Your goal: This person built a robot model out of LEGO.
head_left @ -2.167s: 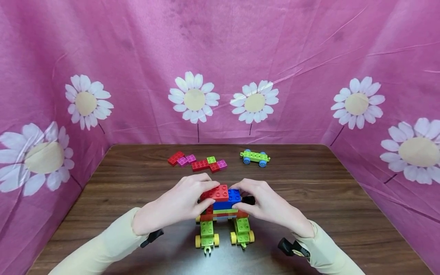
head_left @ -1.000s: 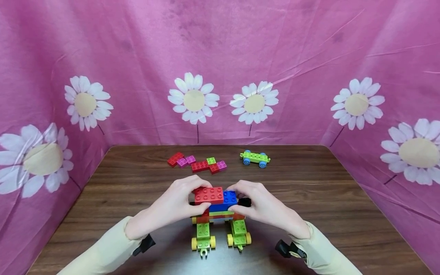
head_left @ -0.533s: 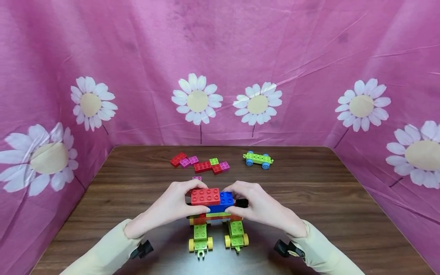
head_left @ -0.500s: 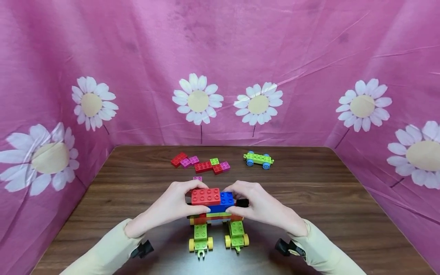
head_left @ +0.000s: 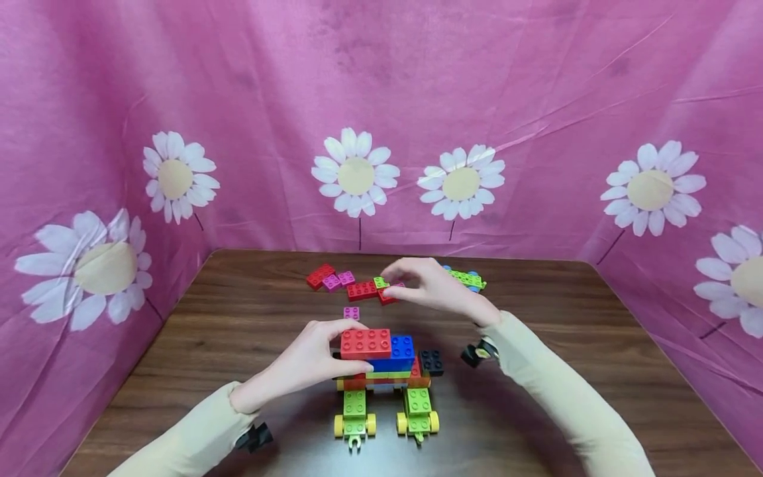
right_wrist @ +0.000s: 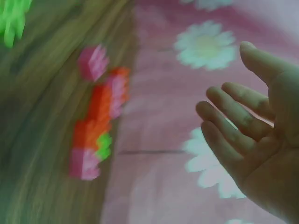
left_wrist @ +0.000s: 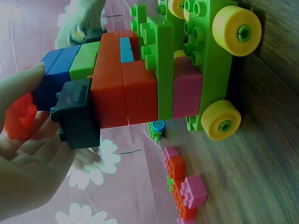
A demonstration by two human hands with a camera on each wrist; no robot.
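Note:
A toy brick build stands near the front middle of the table on lime green wheeled bases [head_left: 355, 405] with yellow wheels. My left hand [head_left: 298, 368] grips its top from the left, thumb in front and fingers behind. Up there a red brick [head_left: 365, 343] sits over blue bricks [head_left: 402, 348]. Black bricks jut from both sides; in the left wrist view one black brick [left_wrist: 77, 112] is close to the hand. My right hand [head_left: 438, 288] is raised over the loose bricks at the back, fingers apart. The right wrist view shows this right hand [right_wrist: 261, 126] holding nothing.
At the back lie joined red [head_left: 361, 291], pink and lime green bricks. Red and pink bricks [head_left: 330, 282] are left of them. A single pink brick [head_left: 352, 313] sits just behind the build. A lime green wheeled base [head_left: 467, 279] with blue wheels is partly hidden by the right hand.
My right hand has let go of the build's right side and moved back and up toward the loose bricks. The left hand keeps its grip. The right black brick has come into fuller view.

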